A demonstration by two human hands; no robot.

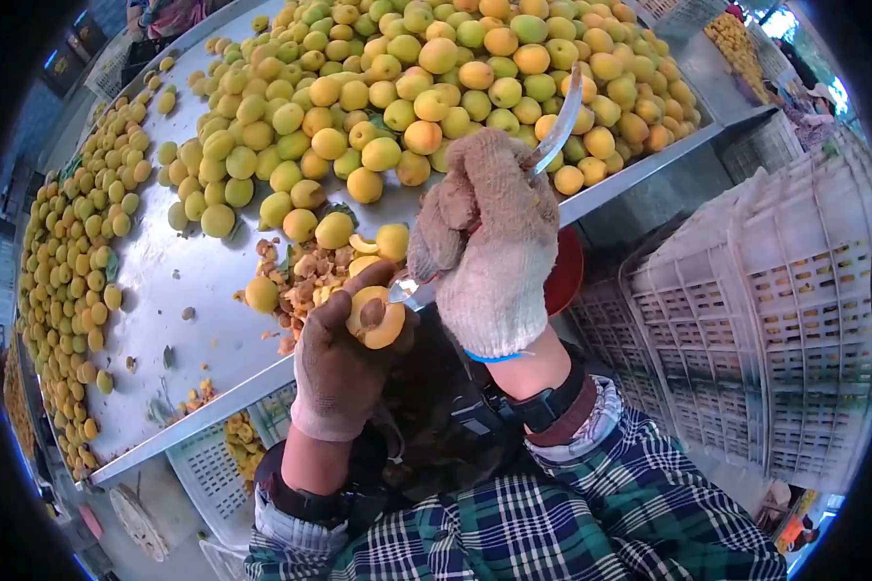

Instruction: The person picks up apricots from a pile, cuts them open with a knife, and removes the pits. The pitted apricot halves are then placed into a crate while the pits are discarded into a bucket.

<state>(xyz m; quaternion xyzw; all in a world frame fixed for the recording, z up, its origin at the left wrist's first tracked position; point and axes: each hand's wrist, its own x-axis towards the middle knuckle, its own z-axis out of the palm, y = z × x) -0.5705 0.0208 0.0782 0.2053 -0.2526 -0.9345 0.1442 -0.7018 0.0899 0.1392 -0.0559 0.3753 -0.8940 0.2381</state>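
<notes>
At the counter's point(179, 281) edge, the left hand's point(344, 363) grip pinches a split apricot point(378, 321) steady for the knife point(564, 121) clenched in the right hand point(489, 242).

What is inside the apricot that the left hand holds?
The apricot is cut open, and a brown stone sits in its orange flesh. The gloved left hand covers its lower side, so that part cannot be seen. The right hand holds a knife beside it.

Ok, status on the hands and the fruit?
Left hand shut on apricot, cut open. Right hand shut on knife, tip at the apricot. Pits heaped on table behind; nothing between.
</notes>
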